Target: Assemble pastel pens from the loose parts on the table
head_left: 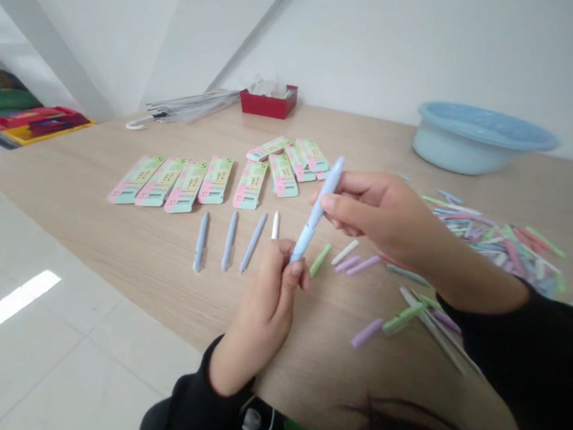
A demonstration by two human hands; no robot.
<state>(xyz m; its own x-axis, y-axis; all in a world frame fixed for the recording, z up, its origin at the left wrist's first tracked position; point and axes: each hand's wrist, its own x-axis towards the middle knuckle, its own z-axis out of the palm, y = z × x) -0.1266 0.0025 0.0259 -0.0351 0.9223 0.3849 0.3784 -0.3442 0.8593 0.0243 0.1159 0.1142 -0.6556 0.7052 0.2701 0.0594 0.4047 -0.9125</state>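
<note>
A pale blue pen (pixel 319 209) is held slanted above the wooden table (pixel 134 255). My right hand (pixel 379 213) grips its upper half with closed fingers. My left hand (pixel 269 303) pinches its lower tip between thumb and fingers. Three assembled blue pens (pixel 228 241) lie side by side on the table just left of my hands, with a white piece (pixel 275 224) next to them. A green cap (pixel 320 260) and white and lilac caps (pixel 353 260) lie right beneath the held pen.
Several pink-and-green packaging cards (pixel 198 181) lie in a row behind the pens. A heap of coloured pen parts (pixel 494 240) spreads at the right. A blue basin (pixel 480 136) sits at the back right, a red tray (pixel 269 101) by the wall.
</note>
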